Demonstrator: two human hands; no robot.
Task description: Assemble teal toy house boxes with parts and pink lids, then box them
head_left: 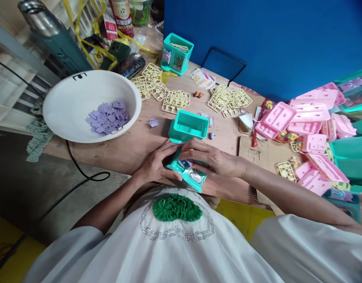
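Close to my body, a teal plastic box (195, 182) lies tilted at the table's front edge. My left hand (155, 165) grips its left end, thumb along the near side. My right hand (213, 157) is bent over the box, its fingers closed at a purple piece (186, 163) on the box's face; the fingertips partly hide this piece. Beside it on that face is a clear oval window. Just beyond my hands stands an open teal box (189, 124). A small purple part (153, 123) lies to its left, and a tiny purple knob (212, 135) to its right.
A white bowl (65, 114) of purple parts stands at left, near a dark green flask (57, 39). Cream part frames (176, 101) and a filled teal box (177, 53) lie farther back. Pink trays (310, 112) pile up at right. A blue panel (257, 35) rises behind.
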